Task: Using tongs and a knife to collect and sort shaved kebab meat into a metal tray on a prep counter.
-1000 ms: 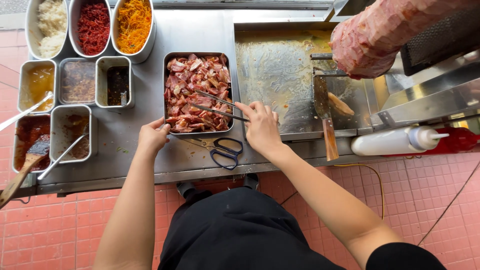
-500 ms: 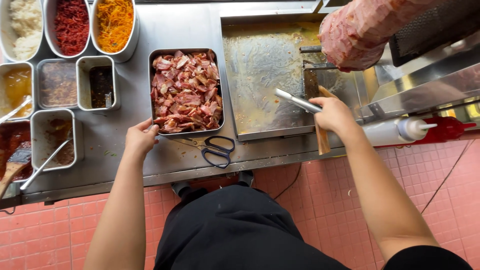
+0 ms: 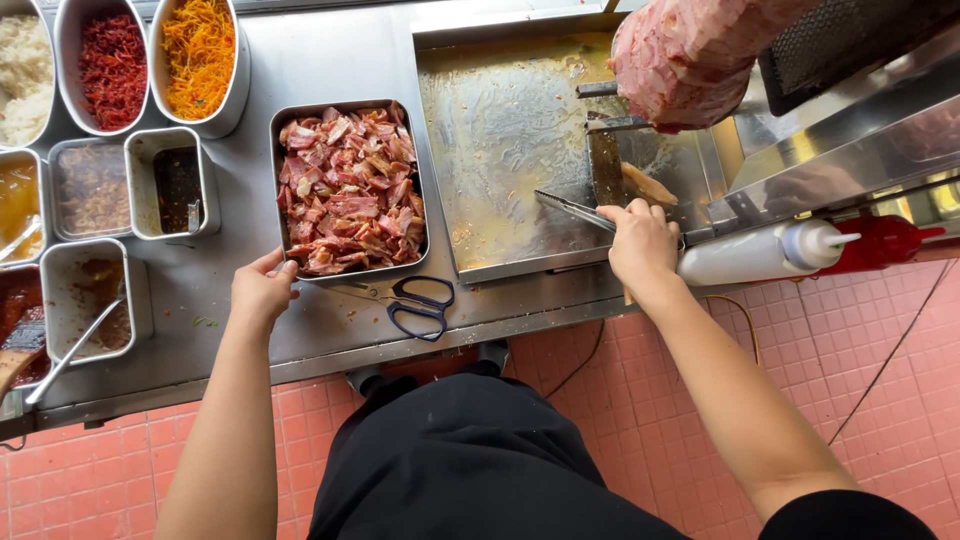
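My left hand rests on the near left corner of a square steel tray heaped with chopped reddish meat. My right hand grips metal tongs, their tips pointing left over the greasy griddle plate. It sits at the griddle's near right corner, beside a flat metal scraper. A big cone of meat on a spit hangs above the griddle's right side. Black-handled scissors lie on the counter between my hands.
Steel tubs at the far left hold white, red and orange shredded fillings. Smaller sauce tins with spoons stand below them. A white squeeze bottle and a red one lie at the right. The floor is pink tile.
My right hand lifted the tongs out of the meat tray and carried them right, to the griddle's near right corner. My left hand stayed on the tray's corner.
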